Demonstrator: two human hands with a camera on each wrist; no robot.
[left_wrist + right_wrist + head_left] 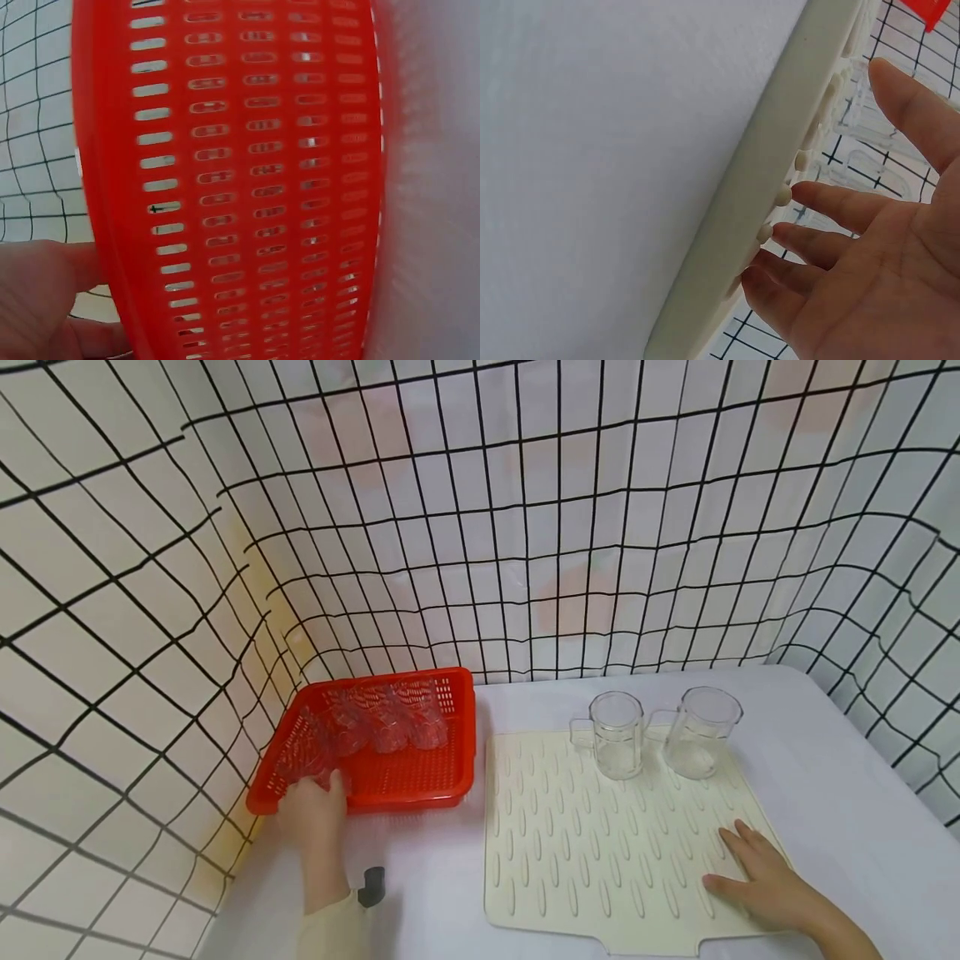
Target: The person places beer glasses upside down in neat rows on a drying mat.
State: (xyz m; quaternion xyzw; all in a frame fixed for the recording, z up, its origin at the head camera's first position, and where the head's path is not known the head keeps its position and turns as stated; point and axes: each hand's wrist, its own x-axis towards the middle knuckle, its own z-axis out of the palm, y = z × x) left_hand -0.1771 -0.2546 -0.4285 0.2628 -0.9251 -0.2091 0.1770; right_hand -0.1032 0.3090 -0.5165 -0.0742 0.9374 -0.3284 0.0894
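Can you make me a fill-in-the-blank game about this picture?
1. The color of the basket is ____.
2. Exactly ____ clear mugs stand on the cream mat.
3. The person's ____ hand reaches into the basket.

Missing words: red; two; left.

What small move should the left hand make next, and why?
Probably, the left hand should lift the nearest clear, see-through vessel from the red perforated plastic basket: it reaches in there, and two clear handled mugs stand on the cream ridged board.
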